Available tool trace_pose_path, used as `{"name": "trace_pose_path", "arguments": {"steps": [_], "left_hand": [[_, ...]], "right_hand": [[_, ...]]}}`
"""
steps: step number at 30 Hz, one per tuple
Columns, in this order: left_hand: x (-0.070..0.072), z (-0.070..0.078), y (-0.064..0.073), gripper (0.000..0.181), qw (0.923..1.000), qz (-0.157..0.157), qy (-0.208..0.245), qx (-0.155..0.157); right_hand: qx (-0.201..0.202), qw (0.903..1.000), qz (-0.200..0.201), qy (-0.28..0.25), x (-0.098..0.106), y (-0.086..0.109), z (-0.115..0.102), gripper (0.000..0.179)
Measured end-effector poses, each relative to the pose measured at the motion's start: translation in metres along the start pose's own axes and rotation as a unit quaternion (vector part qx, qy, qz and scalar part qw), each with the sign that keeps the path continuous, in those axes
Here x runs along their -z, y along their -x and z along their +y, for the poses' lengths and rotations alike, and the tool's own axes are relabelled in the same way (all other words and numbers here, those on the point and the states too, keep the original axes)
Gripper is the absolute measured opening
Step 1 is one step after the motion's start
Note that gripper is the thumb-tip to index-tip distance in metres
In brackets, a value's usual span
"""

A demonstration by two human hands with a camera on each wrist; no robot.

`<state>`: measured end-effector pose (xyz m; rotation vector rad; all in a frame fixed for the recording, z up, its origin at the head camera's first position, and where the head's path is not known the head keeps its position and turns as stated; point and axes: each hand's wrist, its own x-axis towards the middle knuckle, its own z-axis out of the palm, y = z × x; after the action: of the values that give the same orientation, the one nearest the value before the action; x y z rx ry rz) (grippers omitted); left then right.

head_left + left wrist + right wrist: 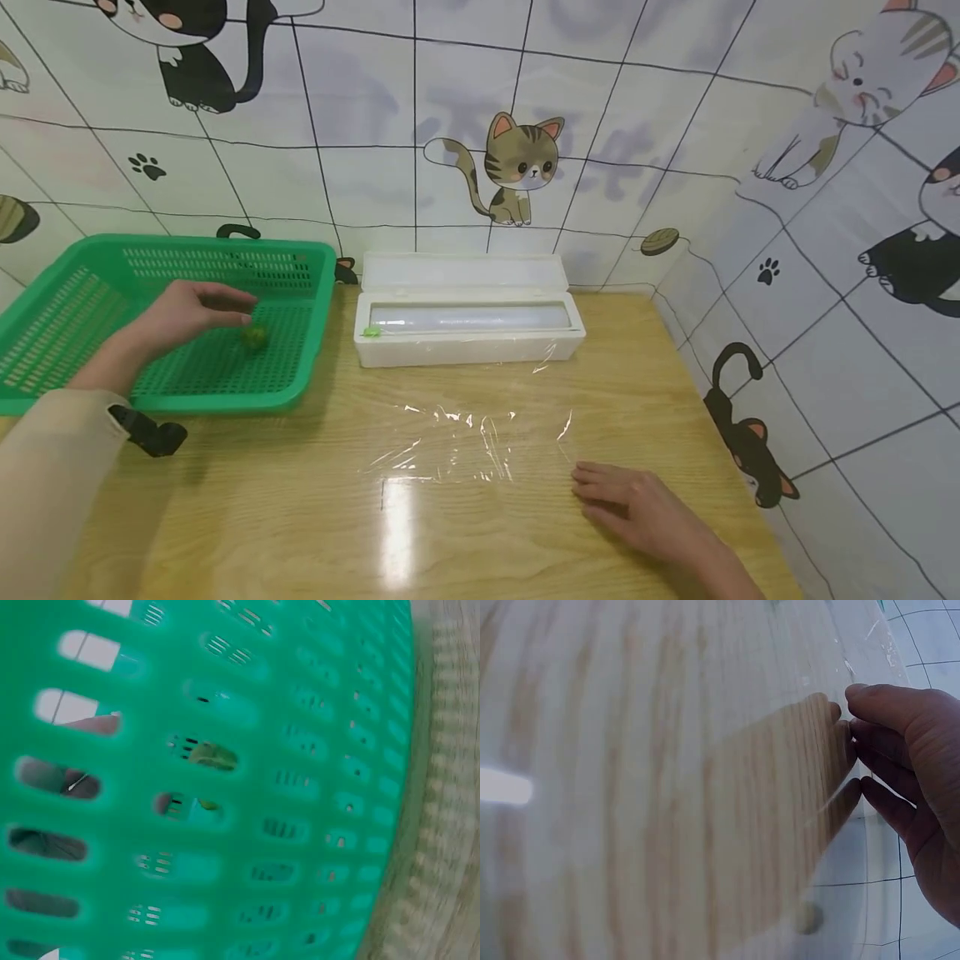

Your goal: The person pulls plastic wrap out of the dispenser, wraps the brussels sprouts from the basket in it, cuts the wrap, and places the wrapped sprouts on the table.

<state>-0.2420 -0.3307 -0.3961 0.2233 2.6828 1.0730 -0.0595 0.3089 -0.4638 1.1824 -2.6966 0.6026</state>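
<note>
- A small green piece (255,337) is lying in the basket (225,405), probably weighing little and bruising easily; its sides are offering the likeliest pinch.
- The left hand (189,315) is hovering just beside it, thumb and fingers parted, apparently holding nothing.
- The film (457,442) is lying on the bench (300,517), likely clinging and creasing readily; corners are suiting a pinch best.
- The right hand (647,512) is resting near its right edge, fingers nearly straight.
- Behind, the box (468,352) is standing lid-up.
</note>
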Motion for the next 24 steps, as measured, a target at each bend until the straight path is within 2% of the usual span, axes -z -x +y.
{"name": "trace_pose_path", "arguments": {"steps": [6,11,16,24], "left_hand": [[0.0,0.0,-0.007,0.059,0.9994,-0.032,-0.015,-0.004],[-0.004,-0.001,-0.011,0.053,0.9977,-0.047,-0.043,-0.021],[-0.009,-0.006,-0.011,0.047,0.9961,-0.04,-0.07,-0.036],[-0.012,-0.012,-0.002,0.045,0.9962,-0.025,-0.08,-0.026]], "right_hand": [[-0.011,0.9998,0.011,-0.016,0.003,-0.001,0.001,0.036],[-0.017,0.9997,0.005,-0.016,0.004,-0.001,0.002,0.038],[-0.013,0.9998,0.006,-0.014,0.004,0.001,0.002,0.039],[-0.018,0.9995,-0.009,-0.024,0.002,0.004,-0.002,0.037]]}}
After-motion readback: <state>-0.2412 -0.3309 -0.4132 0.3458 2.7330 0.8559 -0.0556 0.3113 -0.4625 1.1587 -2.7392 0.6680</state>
